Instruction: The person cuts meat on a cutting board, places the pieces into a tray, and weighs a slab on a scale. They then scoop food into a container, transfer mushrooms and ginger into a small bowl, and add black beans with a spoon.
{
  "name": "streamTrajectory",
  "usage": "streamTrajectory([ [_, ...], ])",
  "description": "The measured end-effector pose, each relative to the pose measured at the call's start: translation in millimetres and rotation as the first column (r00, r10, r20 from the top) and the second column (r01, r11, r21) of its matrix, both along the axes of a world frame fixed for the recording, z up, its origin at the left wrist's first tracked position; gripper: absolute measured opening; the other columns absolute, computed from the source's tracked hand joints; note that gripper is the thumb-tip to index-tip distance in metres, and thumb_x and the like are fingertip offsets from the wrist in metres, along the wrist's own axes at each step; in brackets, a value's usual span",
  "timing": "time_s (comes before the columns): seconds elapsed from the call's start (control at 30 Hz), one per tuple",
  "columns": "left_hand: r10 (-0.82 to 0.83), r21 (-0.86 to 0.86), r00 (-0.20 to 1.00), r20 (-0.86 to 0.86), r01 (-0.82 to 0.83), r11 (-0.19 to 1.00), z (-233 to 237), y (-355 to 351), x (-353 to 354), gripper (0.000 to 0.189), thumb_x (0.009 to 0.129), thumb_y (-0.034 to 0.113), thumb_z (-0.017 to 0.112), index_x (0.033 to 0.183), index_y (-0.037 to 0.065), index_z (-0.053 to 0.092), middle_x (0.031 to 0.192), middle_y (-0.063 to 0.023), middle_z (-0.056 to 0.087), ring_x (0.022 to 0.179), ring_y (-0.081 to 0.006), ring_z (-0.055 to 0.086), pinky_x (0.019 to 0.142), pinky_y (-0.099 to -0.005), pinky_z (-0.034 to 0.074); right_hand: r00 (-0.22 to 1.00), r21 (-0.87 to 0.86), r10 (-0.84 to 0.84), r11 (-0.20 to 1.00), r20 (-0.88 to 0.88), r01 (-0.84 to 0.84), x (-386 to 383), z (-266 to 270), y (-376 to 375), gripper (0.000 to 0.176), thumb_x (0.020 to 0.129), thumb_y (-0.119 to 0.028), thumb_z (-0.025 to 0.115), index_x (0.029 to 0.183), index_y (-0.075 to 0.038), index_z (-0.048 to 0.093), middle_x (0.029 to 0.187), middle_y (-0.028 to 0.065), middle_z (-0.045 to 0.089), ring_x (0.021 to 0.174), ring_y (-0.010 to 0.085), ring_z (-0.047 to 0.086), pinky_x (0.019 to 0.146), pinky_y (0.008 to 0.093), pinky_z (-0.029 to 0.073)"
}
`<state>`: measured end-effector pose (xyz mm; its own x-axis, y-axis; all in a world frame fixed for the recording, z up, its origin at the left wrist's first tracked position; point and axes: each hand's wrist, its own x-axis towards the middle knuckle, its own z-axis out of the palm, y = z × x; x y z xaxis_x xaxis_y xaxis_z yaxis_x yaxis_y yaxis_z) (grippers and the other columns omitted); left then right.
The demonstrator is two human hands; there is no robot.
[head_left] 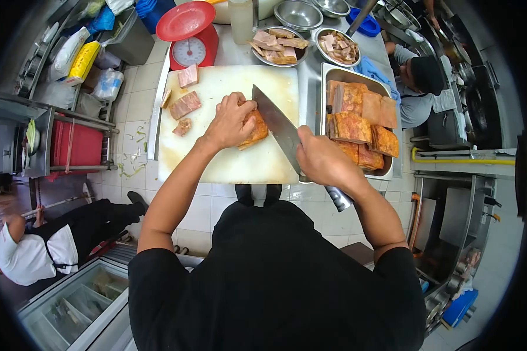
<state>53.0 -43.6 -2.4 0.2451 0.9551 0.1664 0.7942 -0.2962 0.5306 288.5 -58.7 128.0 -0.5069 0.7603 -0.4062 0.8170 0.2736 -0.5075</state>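
On the white cutting board (216,164), my left hand (231,121) presses down over a block of browned pork (254,136), fingers curled on its top. My right hand (328,159) grips a cleaver (275,120) around its handle, the broad blade slanting up and left along the pork's right side. Cut pieces of meat (186,105) lie on the board's left part. Right of the board, a steel tray (325,76) holds several browned pork blocks (352,127).
Behind the board stand a red scale (208,47), a bowl of meat slices (280,47) and a bowl of smaller pieces (339,48). A blue cloth (376,71) lies by the tray. One person (418,76) is at right, another (58,240) at left.
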Motion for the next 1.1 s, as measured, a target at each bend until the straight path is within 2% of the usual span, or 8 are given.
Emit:
streamTrajectory([
  [0.43,-0.004,0.073,0.996,0.086,-0.002,0.997,-12,2,-5,0.035,0.076,0.021,0.056,0.108,0.008,0.059,0.107,-0.0186,0.047,0.103,-0.0337,0.045,0.091,-0.0459,0.037,0.990,-0.082,0.056,0.996,0.132,-0.045,-31,19,23,0.028,0.083,-0.007,0.043,0.099,0.015,0.046,0.079,0.0365,0.060,0.080,0.0478,0.062,0.074,0.0509,0.048],
  [0.53,-0.004,0.078,0.994,0.106,-0.005,0.997,-12,3,-6,0.034,0.075,0.020,0.057,0.107,0.007,0.059,0.106,-0.0182,0.047,0.103,-0.0336,0.045,0.090,-0.0458,0.037,0.980,-0.086,0.102,0.992,0.170,-0.088,-40,7,39,0.028,0.081,-0.005,0.044,0.098,0.016,0.047,0.080,0.0370,0.060,0.081,0.0470,0.063,0.074,0.0496,0.049],
  [0.6,0.008,0.072,0.992,0.125,-0.017,0.997,-13,2,-6,0.034,0.075,0.019,0.057,0.106,0.007,0.059,0.106,-0.0179,0.047,0.102,-0.0336,0.045,0.090,-0.0457,0.037,0.977,-0.090,0.131,0.989,0.166,-0.117,-40,-11,45,0.026,0.089,-0.014,0.045,0.092,0.011,0.044,0.075,0.0344,0.059,0.074,0.0498,0.059,0.069,0.0518,0.047],
  [0.67,-0.007,0.106,0.993,0.122,-0.006,0.994,-15,3,-6,0.032,0.075,0.019,0.058,0.104,0.007,0.059,0.105,-0.0172,0.047,0.102,-0.0335,0.045,0.089,-0.0452,0.037,0.989,0.015,0.095,0.995,0.110,-0.097,-49,-28,47,0.025,0.089,-0.012,0.045,0.094,0.012,0.046,0.077,0.0351,0.059,0.076,0.0493,0.060,0.070,0.0506,0.048],
  [0.8,-0.004,0.132,0.992,0.125,-0.012,0.991,-13,3,-6,0.031,0.074,0.019,0.059,0.103,0.007,0.059,0.103,-0.0167,0.048,0.101,-0.0335,0.046,0.088,-0.0451,0.038,0.991,-0.035,0.032,0.999,0.126,-0.028,-77,-49,55,0.026,0.089,-0.012,0.045,0.096,0.014,0.046,0.079,0.0363,0.060,0.078,0.0493,0.061,0.073,0.0502,0.049],
  [0.87,0.030,0.129,0.990,0.139,-0.049,0.990,-13,-1,-3,0.030,0.073,0.017,0.060,0.102,0.007,0.060,0.103,-0.0163,0.048,0.099,-0.0336,0.047,0.087,-0.0454,0.038,0.994,0.077,0.018,0.997,0.110,-0.026,-75,-62,48,0.027,0.089,-0.011,0.045,0.097,0.015,0.046,0.081,0.0374,0.060,0.080,0.0491,0.061,0.075,0.0500,0.049],
  [1.03,0.073,0.159,0.979,0.190,-0.104,0.982,-20,0,-1,0.027,0.072,0.015,0.061,0.099,0.007,0.060,0.102,-0.0160,0.048,0.097,-0.0330,0.047,0.086,-0.0455,0.039,0.968,-0.031,0.108,0.994,0.227,-0.103,-50,-15,23,0.026,0.089,-0.011,0.044,0.099,0.012,0.045,0.082,0.0367,0.060,0.080,0.0503,0.061,0.075,0.0507,0.048],
  [1.1,0.082,0.164,0.975,0.207,-0.118,0.979,-21,-1,-1,0.027,0.072,0.015,0.061,0.098,0.007,0.060,0.102,-0.0160,0.048,0.097,-0.0327,0.047,0.086,-0.0455,0.039,0.966,-0.140,0.085,0.989,0.243,-0.052,-50,0,15,0.022,0.080,-0.001,0.045,0.097,0.014,0.045,0.083,0.0380,0.060,0.083,0.0495,0.062,0.076,0.0496,0.050],
])
